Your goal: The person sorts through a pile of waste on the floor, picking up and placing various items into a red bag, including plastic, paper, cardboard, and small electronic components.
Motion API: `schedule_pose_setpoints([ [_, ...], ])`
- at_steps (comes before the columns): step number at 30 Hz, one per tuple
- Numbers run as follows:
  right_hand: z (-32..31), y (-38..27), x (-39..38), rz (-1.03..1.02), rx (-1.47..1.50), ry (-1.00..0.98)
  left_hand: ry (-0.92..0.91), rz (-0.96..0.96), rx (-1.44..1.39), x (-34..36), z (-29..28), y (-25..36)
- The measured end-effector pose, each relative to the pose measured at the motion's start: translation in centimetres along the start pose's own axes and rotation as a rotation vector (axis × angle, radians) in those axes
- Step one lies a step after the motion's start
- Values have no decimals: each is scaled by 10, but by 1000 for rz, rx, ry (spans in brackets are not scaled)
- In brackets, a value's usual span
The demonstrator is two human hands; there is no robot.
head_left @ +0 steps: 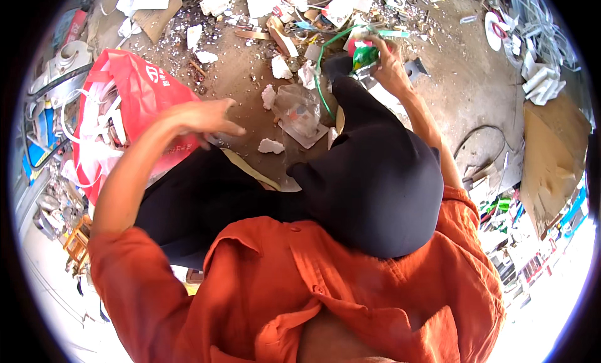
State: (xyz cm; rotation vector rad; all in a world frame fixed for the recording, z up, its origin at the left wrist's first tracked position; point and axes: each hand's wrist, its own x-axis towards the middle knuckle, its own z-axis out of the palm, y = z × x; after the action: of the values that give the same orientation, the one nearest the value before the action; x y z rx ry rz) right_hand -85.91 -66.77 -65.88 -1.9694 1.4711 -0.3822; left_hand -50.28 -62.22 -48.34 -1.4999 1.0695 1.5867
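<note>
My right hand (391,67) reaches past my right knee, its fingers closed on a small green, red and white plastic wrapper (363,55). What exactly the wrapper is cannot be made out. A thin green strap (323,93) curves down on the ground beside it. On the other side, my left hand (210,117) hovers near the right edge of a large red plastic bag (134,81), fingers apart with nothing visible in them. White plastic pieces (113,122) fill the bag's open side. Between my knees lies a clear plastic bag (299,115) on the floor.
Torn paper, white chunks (271,146) and small scraps litter the ground ahead. A heap of clear plastic strips (541,34) lies at the far right, above a brown cardboard sheet (554,156). A white plastic part (70,59) stands at the left beyond the red bag.
</note>
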Motion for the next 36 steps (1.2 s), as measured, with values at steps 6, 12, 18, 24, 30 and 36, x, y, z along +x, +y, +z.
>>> schedule_pose_setpoints([
  [6, -6, 1, -31, 160, -217, -104, -98, -241, -385, 156, 100, -43],
  [12, 43, -35, -13, -44, 56, 30, 222, -191, -1123, 227, 169, -51],
  [18, 65, -73, 45, -191, 277, 36, 520, 276, -1865, 181, 47, 69],
  [24, 22, -73, 116, -485, 227, -496, 1069, 376, -1569, 186, 2, 50],
  [30, -6, -8, 188, -387, -430, 124, 1170, 223, -1389, 191, 21, 34],
  [36, -11, 9, 183, -441, -513, -24, 1140, 230, -1465, 190, 33, 33],
])
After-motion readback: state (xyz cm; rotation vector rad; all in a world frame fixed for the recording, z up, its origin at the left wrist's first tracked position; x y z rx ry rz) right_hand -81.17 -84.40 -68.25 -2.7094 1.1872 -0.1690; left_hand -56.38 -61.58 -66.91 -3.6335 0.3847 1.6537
